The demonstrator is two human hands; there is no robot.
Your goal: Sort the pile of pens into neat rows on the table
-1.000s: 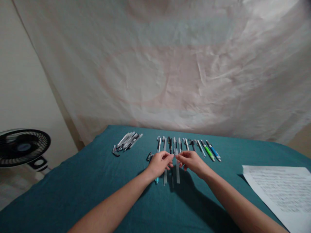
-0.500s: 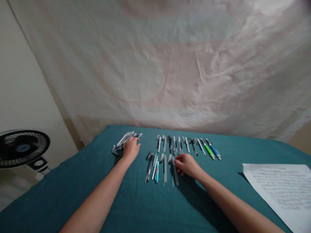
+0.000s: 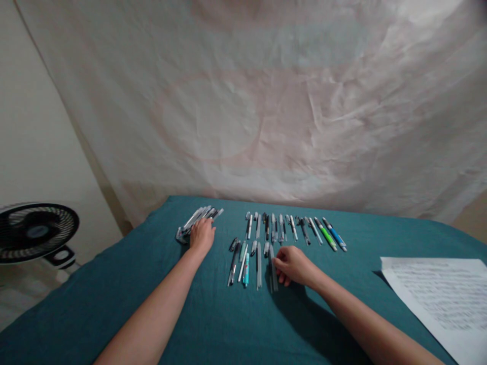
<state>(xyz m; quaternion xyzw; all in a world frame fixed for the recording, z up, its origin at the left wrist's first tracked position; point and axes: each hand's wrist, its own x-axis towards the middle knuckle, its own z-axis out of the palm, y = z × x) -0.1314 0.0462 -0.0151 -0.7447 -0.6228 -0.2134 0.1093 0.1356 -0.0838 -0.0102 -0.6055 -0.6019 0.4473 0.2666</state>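
My left hand [image 3: 203,235] lies over the near side of a pile of clear and dark pens [image 3: 196,215], back of the hand up. Its fingers stretch forward onto the pens, and their tips are partly hidden. My right hand [image 3: 294,265] has its fingers curled, thumb and fingertips at the side of a clear pen barrel [image 3: 271,263] lying on the cloth. A cap [image 3: 266,248] lies by the barrel's upper end. To its left are another clear barrel [image 3: 259,266], a turquoise pen [image 3: 246,269], a thin white stick [image 3: 242,263] and a dark pen [image 3: 233,264].
Behind runs a row of several pens with caps, ending in a green pen [image 3: 326,234] and a blue pen [image 3: 335,235]. A printed sheet [image 3: 437,291] lies at the right on the green cloth [image 3: 213,324]. A black fan [image 3: 38,233] stands left of the table.
My left hand has shifted slightly left and nearer, its fingers lower on the pile. My right hand has moved slightly nearer, and the clear barrel's lower end has swung left.
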